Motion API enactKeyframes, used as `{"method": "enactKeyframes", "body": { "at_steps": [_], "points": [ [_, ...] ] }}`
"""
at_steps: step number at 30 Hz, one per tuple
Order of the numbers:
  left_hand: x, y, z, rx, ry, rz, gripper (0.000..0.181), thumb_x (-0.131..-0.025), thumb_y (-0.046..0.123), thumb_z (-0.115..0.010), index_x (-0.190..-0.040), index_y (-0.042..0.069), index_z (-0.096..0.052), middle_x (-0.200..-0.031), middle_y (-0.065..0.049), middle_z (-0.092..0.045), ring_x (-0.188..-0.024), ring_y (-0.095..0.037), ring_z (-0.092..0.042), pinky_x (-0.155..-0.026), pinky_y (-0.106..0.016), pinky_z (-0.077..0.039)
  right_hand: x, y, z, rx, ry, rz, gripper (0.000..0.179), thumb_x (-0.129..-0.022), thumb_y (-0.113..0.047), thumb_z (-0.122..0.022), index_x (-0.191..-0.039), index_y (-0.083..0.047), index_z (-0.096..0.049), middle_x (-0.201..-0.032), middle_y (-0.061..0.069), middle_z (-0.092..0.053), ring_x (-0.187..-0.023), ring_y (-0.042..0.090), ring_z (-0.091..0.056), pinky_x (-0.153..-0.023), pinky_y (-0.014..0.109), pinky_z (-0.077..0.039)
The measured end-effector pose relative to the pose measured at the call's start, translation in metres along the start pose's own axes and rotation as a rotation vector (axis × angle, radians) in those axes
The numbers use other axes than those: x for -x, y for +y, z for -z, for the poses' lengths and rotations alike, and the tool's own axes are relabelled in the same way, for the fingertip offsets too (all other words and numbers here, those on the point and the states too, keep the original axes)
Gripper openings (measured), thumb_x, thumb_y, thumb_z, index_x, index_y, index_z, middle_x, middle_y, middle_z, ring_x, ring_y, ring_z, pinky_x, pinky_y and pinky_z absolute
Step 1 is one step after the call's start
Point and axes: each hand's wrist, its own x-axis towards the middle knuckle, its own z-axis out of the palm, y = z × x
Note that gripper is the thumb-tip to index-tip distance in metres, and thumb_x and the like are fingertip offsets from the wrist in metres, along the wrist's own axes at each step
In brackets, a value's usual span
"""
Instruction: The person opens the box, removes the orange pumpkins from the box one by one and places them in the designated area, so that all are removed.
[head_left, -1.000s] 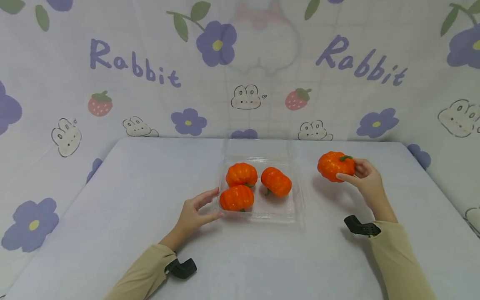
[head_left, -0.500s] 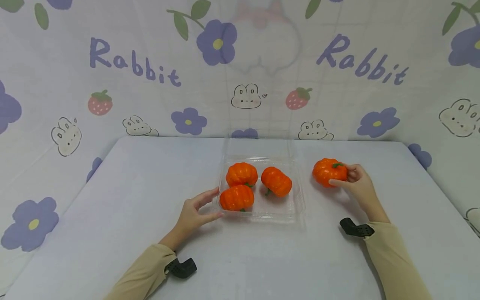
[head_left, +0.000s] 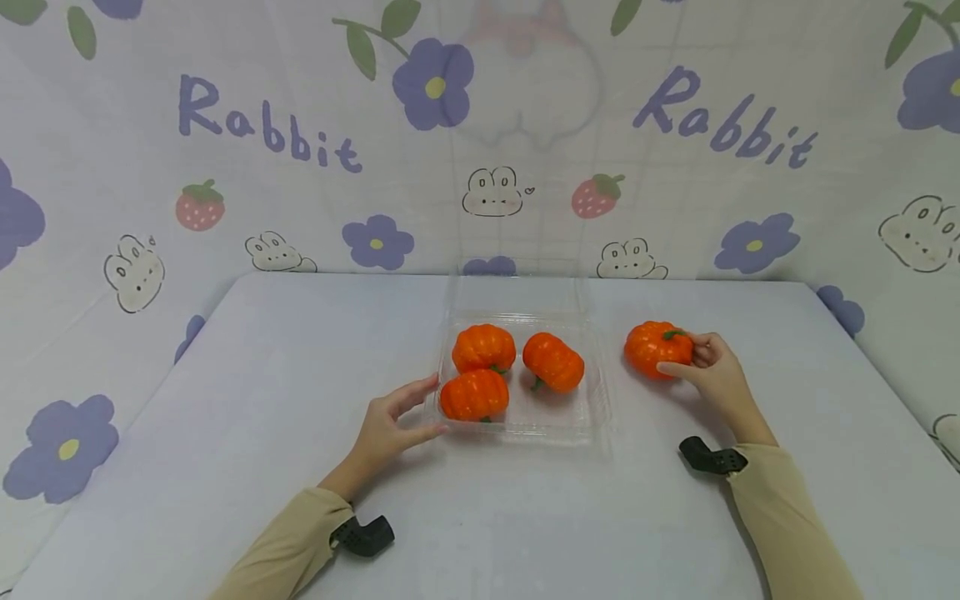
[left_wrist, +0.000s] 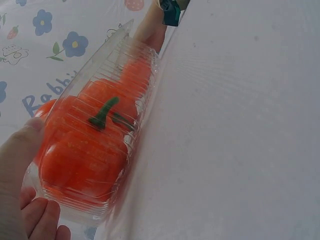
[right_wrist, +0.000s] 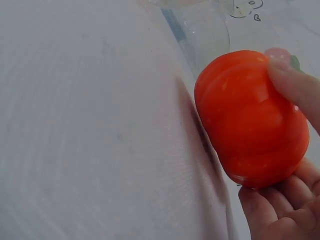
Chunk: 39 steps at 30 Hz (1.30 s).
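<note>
In the head view a clear plastic clamshell box (head_left: 555, 414) lies with its lid raised at the back. Inside are a rear-left pumpkin (head_left: 482, 347), a front-left pumpkin (head_left: 474, 396) and a right-hand pumpkin (head_left: 553, 362), all small and orange with green stems. My left hand (head_left: 384, 427) holds the box by its left side, thumb at the front corner. To the right of the box, my right hand (head_left: 716, 372) grips another orange pumpkin (head_left: 654, 350) between thumb and fingers, at or just above the tabletop. The right wrist view shows that pumpkin (right_wrist: 250, 120) up close.
A white table (head_left: 480, 525) carries everything. Behind it hangs a white cloth (head_left: 300, 208) printed with rabbits, flowers and strawberries. A black wrist device (head_left: 363, 536) sits at the left sleeve, and a second black device (head_left: 712, 457) at the right sleeve.
My right hand has brought its pumpkin down and slightly left, from above the table to about its surface. The left hand and the box have stayed in place.
</note>
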Motion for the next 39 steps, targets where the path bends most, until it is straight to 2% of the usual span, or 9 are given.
{"method": "enactKeyframes", "body": {
  "at_steps": [6, 12, 17, 25, 33, 39],
  "points": [
    [-0.0015, 0.0012, -0.0003, -0.004, -0.005, -0.002, 0.056, -0.065, -0.012, -0.073, -0.115, -0.018, -0.048, -0.116, -0.031, -0.049, -0.106, -0.039, -0.049, -0.089, -0.047, -0.039, 0.0019, -0.0037, 0.0009, 0.029, -0.014, -0.01, 0.05, -0.076, -0.025, -0.073, -0.108, -0.008, -0.039, -0.134, 0.023, -0.036, -0.117, 0.029, -0.041, -0.089, 0.02, -0.04],
    [-0.002, 0.0018, -0.0006, -0.012, 0.001, -0.016, 0.056, -0.065, -0.012, -0.073, -0.114, -0.019, -0.048, -0.115, -0.032, -0.05, -0.105, -0.04, -0.05, -0.088, -0.047, -0.04, 0.0019, -0.0027, 0.004, 0.044, -0.046, -0.038, 0.06, -0.077, -0.027, -0.072, -0.115, 0.0, -0.033, -0.133, 0.025, -0.037, -0.119, 0.034, -0.037, -0.098, 0.038, -0.033],
    [-0.0028, -0.0001, -0.002, -0.007, 0.002, -0.034, 0.055, -0.064, -0.013, -0.073, -0.113, -0.019, -0.049, -0.114, -0.032, -0.05, -0.104, -0.041, -0.05, -0.088, -0.044, -0.041, 0.0013, -0.0029, 0.0087, 0.042, -0.078, -0.061, 0.073, -0.077, -0.026, -0.071, -0.122, 0.006, -0.024, -0.135, 0.026, -0.032, -0.122, 0.039, -0.032, -0.1, 0.046, -0.026],
    [-0.0019, 0.0001, -0.0018, -0.015, -0.003, -0.027, 0.056, -0.065, -0.011, -0.074, -0.114, -0.019, -0.049, -0.114, -0.031, -0.051, -0.105, -0.04, -0.05, -0.088, -0.046, -0.041, 0.0023, -0.003, 0.0069, 0.055, -0.086, -0.049, 0.081, -0.078, -0.023, -0.071, -0.131, 0.009, -0.017, -0.137, 0.027, -0.028, -0.124, 0.039, -0.028, -0.1, 0.048, -0.024],
    [-0.0012, 0.0, -0.0001, 0.001, -0.003, -0.004, 0.056, -0.065, -0.011, -0.073, -0.114, -0.019, -0.048, -0.116, -0.031, -0.05, -0.106, -0.04, -0.05, -0.088, -0.047, -0.04, 0.001, -0.0049, 0.0044, 0.123, -0.126, -0.082, 0.094, -0.079, -0.033, -0.069, -0.139, 0.006, -0.009, -0.141, 0.027, -0.018, -0.127, 0.04, -0.021, -0.101, 0.05, -0.021],
    [-0.0006, 0.0003, 0.0007, 0.0, -0.005, 0.012, 0.056, -0.066, -0.01, -0.073, -0.115, -0.018, -0.048, -0.116, -0.031, -0.05, -0.106, -0.039, -0.05, -0.089, -0.046, -0.039, 0.0011, -0.005, 0.0035, 0.123, -0.141, -0.06, 0.093, -0.081, -0.028, -0.068, -0.139, 0.007, -0.005, -0.142, 0.028, -0.015, -0.127, 0.041, -0.02, -0.101, 0.05, -0.02]
  ]
}}
